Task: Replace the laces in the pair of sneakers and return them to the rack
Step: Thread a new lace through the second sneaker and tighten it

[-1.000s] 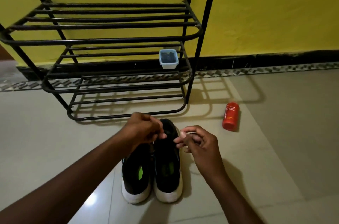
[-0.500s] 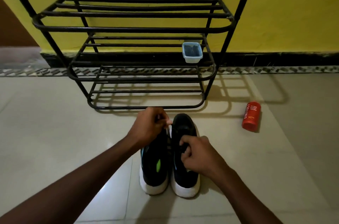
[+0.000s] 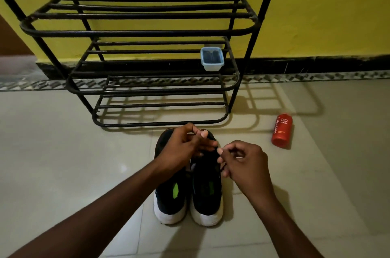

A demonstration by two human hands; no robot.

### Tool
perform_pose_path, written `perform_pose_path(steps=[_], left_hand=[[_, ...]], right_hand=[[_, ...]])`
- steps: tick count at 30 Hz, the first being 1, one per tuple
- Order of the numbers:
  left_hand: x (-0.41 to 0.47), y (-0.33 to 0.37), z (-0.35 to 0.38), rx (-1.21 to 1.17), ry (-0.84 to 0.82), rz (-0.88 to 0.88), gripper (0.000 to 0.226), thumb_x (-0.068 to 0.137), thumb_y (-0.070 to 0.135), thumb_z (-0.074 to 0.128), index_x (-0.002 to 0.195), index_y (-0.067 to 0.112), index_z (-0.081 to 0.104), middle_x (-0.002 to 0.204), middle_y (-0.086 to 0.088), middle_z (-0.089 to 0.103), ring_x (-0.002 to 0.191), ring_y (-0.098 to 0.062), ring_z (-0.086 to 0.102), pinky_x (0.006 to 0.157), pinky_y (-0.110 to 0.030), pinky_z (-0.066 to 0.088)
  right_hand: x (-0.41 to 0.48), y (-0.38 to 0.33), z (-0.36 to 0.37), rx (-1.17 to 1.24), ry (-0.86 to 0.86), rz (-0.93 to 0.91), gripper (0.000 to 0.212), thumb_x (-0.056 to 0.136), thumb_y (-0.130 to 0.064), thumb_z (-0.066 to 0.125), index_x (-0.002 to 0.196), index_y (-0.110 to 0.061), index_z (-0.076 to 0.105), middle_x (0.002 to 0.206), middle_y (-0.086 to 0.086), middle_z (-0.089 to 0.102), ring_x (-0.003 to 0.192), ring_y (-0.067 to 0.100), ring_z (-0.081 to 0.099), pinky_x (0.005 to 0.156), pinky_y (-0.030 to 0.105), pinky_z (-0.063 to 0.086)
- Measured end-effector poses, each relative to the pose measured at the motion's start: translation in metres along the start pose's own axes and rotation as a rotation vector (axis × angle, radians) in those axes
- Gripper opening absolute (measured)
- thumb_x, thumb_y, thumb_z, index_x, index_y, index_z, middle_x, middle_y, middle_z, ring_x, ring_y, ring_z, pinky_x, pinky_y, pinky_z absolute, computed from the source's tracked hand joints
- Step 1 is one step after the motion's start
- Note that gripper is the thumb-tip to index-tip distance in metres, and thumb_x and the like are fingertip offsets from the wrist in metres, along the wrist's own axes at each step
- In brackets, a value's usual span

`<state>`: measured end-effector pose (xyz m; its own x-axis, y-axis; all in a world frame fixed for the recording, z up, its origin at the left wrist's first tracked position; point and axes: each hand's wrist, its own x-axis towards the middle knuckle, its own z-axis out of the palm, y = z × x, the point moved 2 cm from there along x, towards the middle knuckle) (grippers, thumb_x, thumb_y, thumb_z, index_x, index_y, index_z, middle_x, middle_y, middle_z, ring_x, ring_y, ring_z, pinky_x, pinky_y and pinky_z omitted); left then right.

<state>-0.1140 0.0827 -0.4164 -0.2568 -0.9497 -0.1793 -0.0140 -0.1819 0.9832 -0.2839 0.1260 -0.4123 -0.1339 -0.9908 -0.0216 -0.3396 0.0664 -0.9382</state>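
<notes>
Sneakers (image 3: 168, 205) side by side, toes toward rack (image 3: 135, 33).

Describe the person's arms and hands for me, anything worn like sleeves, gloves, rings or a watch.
Both are bare: the left hand and right hand wear no gloves, and no ring, watch or bracelet shows. The left forearm and right forearm are uncovered down to the frame's edge; no sleeve is in view.

red body-wash bottle (image 3: 282, 130): lying on floor tiles (image 3: 63, 152) | clear tub (image 3: 212, 59): dark contents | wall (image 3: 316, 4): yellow
</notes>
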Motion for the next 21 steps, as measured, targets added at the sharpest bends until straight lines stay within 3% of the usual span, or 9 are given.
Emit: perform_pose_path(steps=[3, 5, 9, 13, 16, 19, 21], left_hand=[[0.002, 0.001, 0.009, -0.003, -0.013, 0.01, 0.021, 0.105, 0.022, 0.05, 0.102, 0.001, 0.05, 0.099, -0.018, 0.077, 0.097, -0.031, 0.075, 0.088, -0.045, 0.058], [0.003, 0.004, 0.014, -0.006, -0.032, 0.002, 0.021, 0.106, 0.021, 0.047, 0.104, 0.0, 0.05, 0.098, -0.019, 0.076, 0.095, -0.03, 0.075, 0.083, -0.037, 0.059], [0.0, 0.011, 0.019, 0.079, -0.09, -0.011, 0.016, 0.106, 0.022, 0.048, 0.096, 0.01, 0.052, 0.096, -0.013, 0.078, 0.089, -0.025, 0.076, 0.071, -0.027, 0.054], [-0.002, 0.01, 0.019, 0.156, -0.111, 0.045, 0.018, 0.101, 0.017, 0.059, 0.092, 0.001, 0.062, 0.091, -0.016, 0.076, 0.084, -0.022, 0.073, 0.071, -0.026, 0.054], [-0.003, 0.009, 0.015, 0.375, -0.104, 0.103, 0.015, 0.091, 0.013, 0.074, 0.078, 0.006, 0.072, 0.079, -0.007, 0.074, 0.077, -0.014, 0.072, 0.07, -0.022, 0.053], [-0.003, 0.004, 0.012, 0.585, 0.0, 0.108, 0.027, 0.083, 0.012, 0.081, 0.06, 0.017, 0.069, 0.07, 0.001, 0.071, 0.071, -0.006, 0.07, 0.067, -0.016, 0.051], [-0.004, -0.002, 0.011, 0.603, 0.112, 0.073, 0.025, 0.08, 0.013, 0.084, 0.063, 0.017, 0.066, 0.071, 0.001, 0.072, 0.072, -0.006, 0.071, 0.068, -0.021, 0.055]], right_hand=[[0.001, -0.001, -0.007, -0.051, -0.089, -0.101, 0.009, 0.094, -0.009, 0.068, 0.091, -0.017, 0.072, 0.069, -0.004, 0.072, 0.057, 0.003, 0.067, 0.057, 0.017, 0.051], [0.002, -0.001, -0.013, -0.139, -0.076, -0.232, 0.009, 0.093, -0.009, 0.069, 0.095, -0.017, 0.073, 0.069, -0.008, 0.072, 0.069, 0.002, 0.07, 0.065, 0.013, 0.053], [0.012, 0.003, -0.021, -0.254, 0.026, -0.375, 0.007, 0.092, -0.011, 0.071, 0.091, -0.018, 0.073, 0.076, -0.01, 0.071, 0.065, 0.001, 0.064, 0.063, 0.007, 0.042], [0.023, 0.008, -0.024, -0.307, 0.087, -0.424, 0.006, 0.091, -0.015, 0.073, 0.092, -0.019, 0.076, 0.083, -0.008, 0.071, 0.077, 0.005, 0.056, 0.067, 0.008, 0.039], [0.026, 0.01, -0.021, -0.269, 0.081, -0.423, 0.006, 0.09, -0.015, 0.074, 0.092, -0.019, 0.077, 0.084, -0.011, 0.072, 0.083, 0.006, 0.061, 0.07, 0.008, 0.04], [0.027, 0.011, -0.016, -0.215, 0.042, -0.402, 0.005, 0.09, -0.014, 0.074, 0.088, -0.019, 0.076, 0.08, -0.012, 0.072, 0.08, 0.003, 0.067, 0.068, 0.005, 0.038], [0.026, 0.013, -0.014, -0.14, -0.01, -0.367, 0.006, 0.09, -0.011, 0.074, 0.087, -0.016, 0.075, 0.076, -0.01, 0.073, 0.076, 0.002, 0.07, 0.066, 0.006, 0.042]])
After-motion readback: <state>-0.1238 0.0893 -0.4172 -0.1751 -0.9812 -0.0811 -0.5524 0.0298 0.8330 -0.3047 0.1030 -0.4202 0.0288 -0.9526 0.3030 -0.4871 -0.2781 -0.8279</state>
